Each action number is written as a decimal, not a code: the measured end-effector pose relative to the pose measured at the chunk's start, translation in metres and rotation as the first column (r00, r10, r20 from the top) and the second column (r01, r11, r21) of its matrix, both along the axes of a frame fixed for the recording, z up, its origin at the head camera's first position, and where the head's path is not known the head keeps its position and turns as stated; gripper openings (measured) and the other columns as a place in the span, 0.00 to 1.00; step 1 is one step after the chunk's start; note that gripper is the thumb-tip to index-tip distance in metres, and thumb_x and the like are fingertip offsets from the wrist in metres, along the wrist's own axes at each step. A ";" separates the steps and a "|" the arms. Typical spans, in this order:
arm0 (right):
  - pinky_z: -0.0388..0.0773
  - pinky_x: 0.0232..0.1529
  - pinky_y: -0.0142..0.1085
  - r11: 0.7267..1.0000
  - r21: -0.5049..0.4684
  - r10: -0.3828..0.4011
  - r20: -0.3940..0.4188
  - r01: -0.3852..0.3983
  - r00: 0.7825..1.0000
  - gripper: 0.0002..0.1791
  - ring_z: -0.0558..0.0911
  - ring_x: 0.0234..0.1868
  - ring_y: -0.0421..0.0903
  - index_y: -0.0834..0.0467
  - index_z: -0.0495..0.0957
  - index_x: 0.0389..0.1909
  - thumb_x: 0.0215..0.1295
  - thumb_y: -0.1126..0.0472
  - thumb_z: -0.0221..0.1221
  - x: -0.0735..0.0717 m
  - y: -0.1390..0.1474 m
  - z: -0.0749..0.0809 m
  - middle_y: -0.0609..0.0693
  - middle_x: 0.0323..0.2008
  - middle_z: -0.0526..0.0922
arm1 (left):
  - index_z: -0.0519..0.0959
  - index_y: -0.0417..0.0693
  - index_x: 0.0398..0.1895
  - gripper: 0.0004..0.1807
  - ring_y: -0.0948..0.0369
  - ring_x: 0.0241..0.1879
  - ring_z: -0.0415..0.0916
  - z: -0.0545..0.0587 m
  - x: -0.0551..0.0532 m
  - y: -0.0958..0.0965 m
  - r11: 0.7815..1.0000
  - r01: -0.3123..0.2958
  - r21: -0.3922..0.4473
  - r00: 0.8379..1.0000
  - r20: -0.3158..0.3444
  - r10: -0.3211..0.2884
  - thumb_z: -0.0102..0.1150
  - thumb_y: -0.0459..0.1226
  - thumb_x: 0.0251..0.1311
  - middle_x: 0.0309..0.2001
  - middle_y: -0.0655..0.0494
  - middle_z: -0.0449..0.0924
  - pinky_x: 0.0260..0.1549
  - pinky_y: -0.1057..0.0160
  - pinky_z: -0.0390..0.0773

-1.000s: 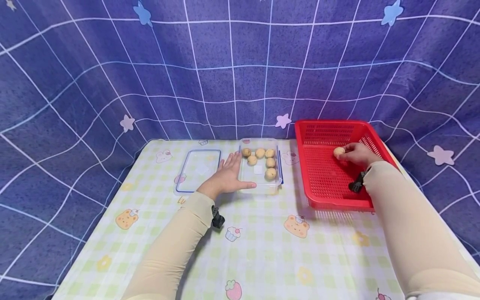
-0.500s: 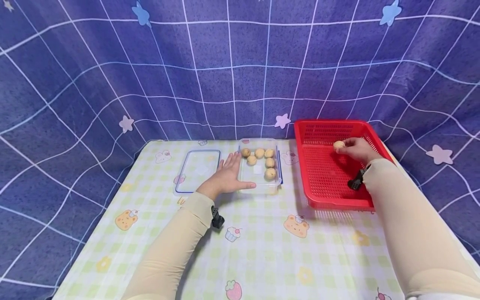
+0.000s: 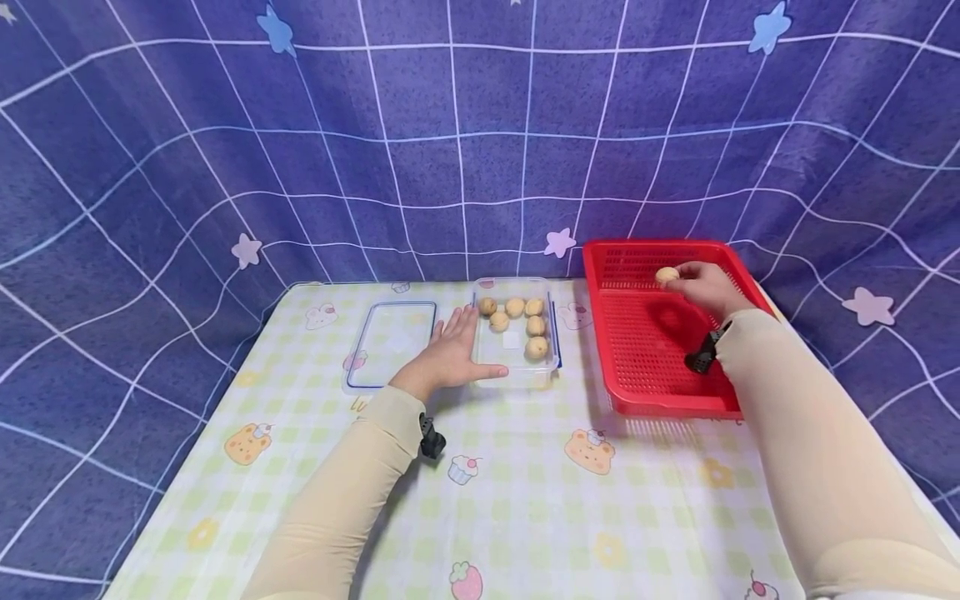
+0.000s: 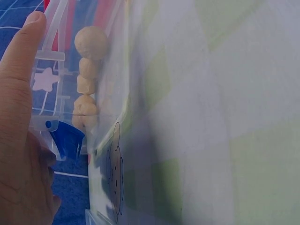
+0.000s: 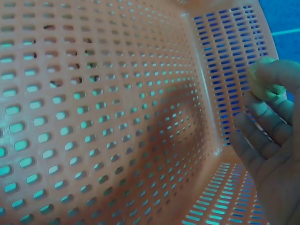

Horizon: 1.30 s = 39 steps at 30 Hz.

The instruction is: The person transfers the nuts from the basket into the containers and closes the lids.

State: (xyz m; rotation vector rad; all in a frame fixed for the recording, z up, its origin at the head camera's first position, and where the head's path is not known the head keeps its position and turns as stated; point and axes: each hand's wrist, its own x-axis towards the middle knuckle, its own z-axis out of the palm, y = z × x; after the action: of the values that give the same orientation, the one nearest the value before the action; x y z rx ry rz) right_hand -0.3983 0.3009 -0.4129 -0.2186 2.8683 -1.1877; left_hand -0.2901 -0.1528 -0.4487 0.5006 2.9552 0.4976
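Observation:
My right hand (image 3: 705,287) pinches a walnut (image 3: 666,276) between thumb and fingertips, over the far part of the red plastic basket (image 3: 617,392). In the right wrist view the walnut (image 5: 263,80) shows at the fingertips, in front of the basket's slotted wall (image 5: 220,42). My left hand (image 3: 446,357) lies with straight, spread fingers against the left side of a clear plastic container (image 3: 517,379), thumb along its near edge. Inside that container sit several walnuts (image 3: 536,326), mostly along the back and right side; the left wrist view shows walnuts (image 4: 90,43) through its wall.
A clear lid with a blue seal (image 3: 362,385) lies left of the container. The container's blue side clip (image 3: 557,333) hangs out on the right. A checked cloth (image 3: 525,517) covers the table, and a blue curtain (image 3: 420,167) hangs behind.
My right hand has lifted the walnut from the basket's floor and moved it up and slightly left. My left hand holds its place at the container. The head view has shifted slightly.

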 end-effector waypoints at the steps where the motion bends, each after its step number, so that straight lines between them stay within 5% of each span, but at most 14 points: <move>1: 0.72 0.54 0.45 1.000 -0.006 -0.005 0.001 0.005 1.000 0.30 0.74 0.53 0.58 0.72 0.71 0.61 0.71 0.51 0.58 0.000 -0.002 0.002 0.69 0.55 0.76 | 0.35 0.40 0.82 0.70 0.50 0.80 0.26 0.000 0.000 0.000 1.000 -0.001 0.007 1.000 0.003 0.001 0.58 0.73 0.53 0.82 0.43 0.32 0.74 0.43 0.27; 5: 0.69 0.57 0.48 0.999 -0.035 -0.011 -0.001 0.011 1.000 0.30 0.73 0.54 0.59 0.71 0.70 0.62 0.72 0.50 0.57 0.001 -0.009 0.008 0.68 0.56 0.75 | 0.35 0.40 0.82 0.69 0.49 0.80 0.27 0.000 0.000 0.000 1.000 -0.006 0.015 1.000 0.000 0.006 0.60 0.72 0.54 0.82 0.42 0.32 0.75 0.44 0.27; 13: 0.72 0.49 0.36 0.995 -0.100 0.002 -0.049 -0.006 0.999 0.26 0.75 0.46 0.48 0.70 0.73 0.58 0.69 0.54 0.61 -0.001 -0.031 0.017 0.63 0.50 0.79 | 0.35 0.41 0.82 0.70 0.51 0.80 0.26 -0.002 -0.002 0.000 1.000 -0.005 0.008 1.000 -0.004 0.005 0.59 0.73 0.52 0.82 0.43 0.32 0.75 0.44 0.28; 26: 0.72 0.46 0.32 0.985 -0.167 0.025 -0.101 -0.042 0.995 0.21 0.76 0.40 0.40 0.70 0.77 0.52 0.66 0.58 0.64 -0.006 -0.057 0.027 0.50 0.39 0.82 | 0.35 0.41 0.82 0.70 0.48 0.80 0.26 -0.002 -0.004 0.000 1.000 -0.009 0.005 1.000 0.010 0.009 0.58 0.74 0.52 0.82 0.44 0.31 0.75 0.43 0.30; 39: 0.70 0.47 0.32 0.979 -0.196 0.033 -0.102 -0.053 0.994 0.23 0.75 0.42 0.43 0.70 0.77 0.54 0.66 0.57 0.64 -0.006 -0.086 0.038 0.54 0.43 0.82 | 0.35 0.41 0.82 0.71 0.45 0.80 0.26 -0.002 -0.003 0.000 1.000 -0.009 -0.012 1.000 0.007 0.009 0.57 0.75 0.52 0.82 0.43 0.32 0.75 0.43 0.28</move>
State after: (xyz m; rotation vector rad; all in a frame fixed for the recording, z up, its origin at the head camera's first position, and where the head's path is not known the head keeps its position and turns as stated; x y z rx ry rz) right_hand -0.4044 0.2148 -0.3748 -0.3521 2.8075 -1.4953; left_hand -0.2935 -0.1523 -0.4510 0.4831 2.9531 0.4819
